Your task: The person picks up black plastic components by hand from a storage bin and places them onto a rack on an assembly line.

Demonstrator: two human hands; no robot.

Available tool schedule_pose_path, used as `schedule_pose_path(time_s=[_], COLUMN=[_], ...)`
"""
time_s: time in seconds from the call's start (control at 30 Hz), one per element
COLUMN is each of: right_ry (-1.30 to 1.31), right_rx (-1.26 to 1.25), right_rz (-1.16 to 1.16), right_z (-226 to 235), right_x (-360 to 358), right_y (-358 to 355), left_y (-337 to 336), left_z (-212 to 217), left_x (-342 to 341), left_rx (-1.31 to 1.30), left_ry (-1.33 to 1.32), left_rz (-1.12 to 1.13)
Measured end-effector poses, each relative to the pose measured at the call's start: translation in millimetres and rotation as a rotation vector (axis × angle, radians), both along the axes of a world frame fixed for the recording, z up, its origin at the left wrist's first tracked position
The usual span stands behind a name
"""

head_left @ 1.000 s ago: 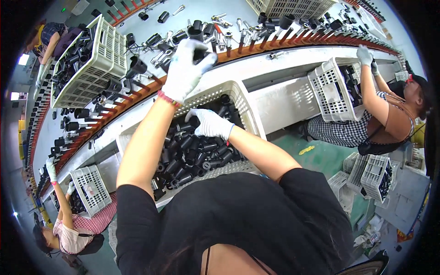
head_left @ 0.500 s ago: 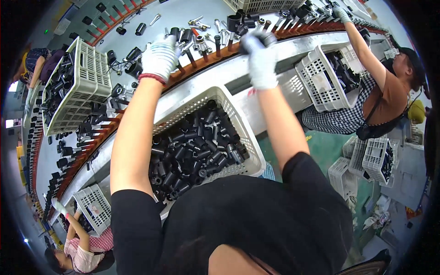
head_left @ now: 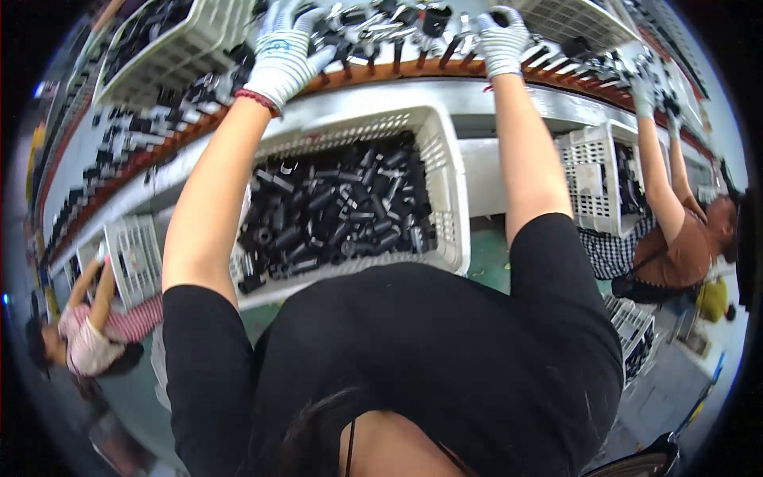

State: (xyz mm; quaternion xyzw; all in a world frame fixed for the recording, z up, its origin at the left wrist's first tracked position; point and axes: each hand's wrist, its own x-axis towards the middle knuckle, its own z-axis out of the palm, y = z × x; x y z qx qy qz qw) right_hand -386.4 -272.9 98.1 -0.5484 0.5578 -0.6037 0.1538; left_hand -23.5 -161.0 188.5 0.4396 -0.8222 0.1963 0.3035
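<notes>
My left hand (head_left: pixel 283 62), in a white striped knit glove, reaches over the bench's far side with its fingers spread. Beside it lie loose black and metal parts. My right hand (head_left: pixel 503 46), gloved alike, is at the same row farther right. Its thumb and fingers curl around something dark, too small and partly hidden to name. Between my hands lie a black cylindrical part (head_left: pixel 435 21) and several shiny metal pieces (head_left: pixel 385 30). Below my arms stands a white plastic crate (head_left: pixel 451 171) filled with short black tubular parts (head_left: pixel 342 211).
A brown slotted rack (head_left: pixel 381 73) runs along the bench edge, holding upright parts. White crates stand on the bench at left (head_left: pixel 191 60) and right (head_left: pixel 584 24). Co-workers sit on both sides, the right one in a brown top (head_left: pixel 675 250), each beside a crate.
My view has turned, and the crate sits higher and more level. My right hand, earlier blurred and holding a dark part, has moved right and away. My left hand's fingers now spread.
</notes>
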Motion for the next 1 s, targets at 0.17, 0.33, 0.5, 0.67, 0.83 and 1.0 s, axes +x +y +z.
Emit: schedule_pose_path(time_s=[0.17, 0.33, 0.5, 0.67, 0.83, 1.0], right_ry=[0.217, 0.674, 0.546, 1.067, 1.165, 0.962], right_rx=[-0.076, -0.215, 0.183, 0.311, 0.489, 0.477], right_rz=[-0.028, -0.044, 1.086, 1.345, 1.421, 1.237], right_z=[34.1, 45.8, -17.6, -136.7, -117.3, -100.2], right_x=[46.5, 112.1, 207.6, 246.1, 240.0, 256.2], right_y=[36.8, 146.5, 279.0, 348.3, 326.1, 326.2], left_y=[139.1, 269.1, 287.9, 276.8, 313.1, 356.4], left_z=[-64.8, -141.5, -154.3, -107.4, -55.0, -62.2], left_x=[39.0, 100.7, 93.6, 111.0, 127.4, 153.9], left_rx=[0.644, 1.179, 1.372, 1.293, 1.185, 1.049], left_ry=[0.191, -0.202, -0.204, 0.308, 0.645, 1.009], left_rz=[-0.130, 0.129, 0.061, 0.197, 0.384, 0.329])
